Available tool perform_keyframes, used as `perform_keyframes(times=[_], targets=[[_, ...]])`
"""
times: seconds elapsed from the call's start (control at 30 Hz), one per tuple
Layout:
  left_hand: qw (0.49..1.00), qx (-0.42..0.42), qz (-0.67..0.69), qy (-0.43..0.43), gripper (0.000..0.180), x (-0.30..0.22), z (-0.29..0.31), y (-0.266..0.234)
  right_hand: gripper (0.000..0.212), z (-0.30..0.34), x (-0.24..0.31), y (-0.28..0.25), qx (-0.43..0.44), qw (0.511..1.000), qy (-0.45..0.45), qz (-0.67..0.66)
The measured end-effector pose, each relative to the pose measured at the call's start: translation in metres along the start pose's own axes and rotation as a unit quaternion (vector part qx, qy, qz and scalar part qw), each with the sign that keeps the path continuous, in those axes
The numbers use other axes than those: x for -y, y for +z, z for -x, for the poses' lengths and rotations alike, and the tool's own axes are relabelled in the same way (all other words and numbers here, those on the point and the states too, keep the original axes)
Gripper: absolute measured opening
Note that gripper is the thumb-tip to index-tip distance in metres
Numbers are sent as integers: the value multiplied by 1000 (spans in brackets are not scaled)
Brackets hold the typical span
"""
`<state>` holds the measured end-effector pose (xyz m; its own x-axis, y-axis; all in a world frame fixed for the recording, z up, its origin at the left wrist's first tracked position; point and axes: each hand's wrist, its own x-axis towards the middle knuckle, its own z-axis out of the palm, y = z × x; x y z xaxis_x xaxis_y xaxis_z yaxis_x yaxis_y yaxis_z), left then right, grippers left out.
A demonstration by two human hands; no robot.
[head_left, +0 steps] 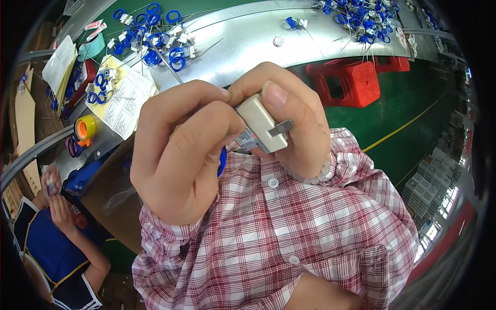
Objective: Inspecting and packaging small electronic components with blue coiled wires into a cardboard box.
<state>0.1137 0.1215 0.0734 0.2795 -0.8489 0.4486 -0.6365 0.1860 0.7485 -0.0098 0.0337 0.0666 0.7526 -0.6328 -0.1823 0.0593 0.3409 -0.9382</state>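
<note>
Close in front of my chest, both hands hold a small cream box-shaped part. A flat metal tab sticks out of its side, and a printed label shows on an adjoining face. My right hand grips it from the right, thumb bent over its top edge. From the left, my left hand has its fingers curled against the part's label side. A bit of blue wire shows below the left fingers; most of it is hidden by the hand.
Blue wire coils with white blocks lie heaped on the metal table, with another heap at far right. Papers and yellow tape are at left. A red stool stands beyond. A co-worker's hands are at lower left.
</note>
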Motion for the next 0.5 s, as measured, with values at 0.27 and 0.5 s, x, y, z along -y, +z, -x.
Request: perform_keyframes(times=[0.27, 0.5], targets=[[995, 9, 103, 3, 12, 15, 0, 8, 28, -1, -4, -7, -9, 989, 10, -150], [997, 42, 63, 33, 16, 16, -11, 14, 28, 0, -4, -17, -18, 991, 3, -130]])
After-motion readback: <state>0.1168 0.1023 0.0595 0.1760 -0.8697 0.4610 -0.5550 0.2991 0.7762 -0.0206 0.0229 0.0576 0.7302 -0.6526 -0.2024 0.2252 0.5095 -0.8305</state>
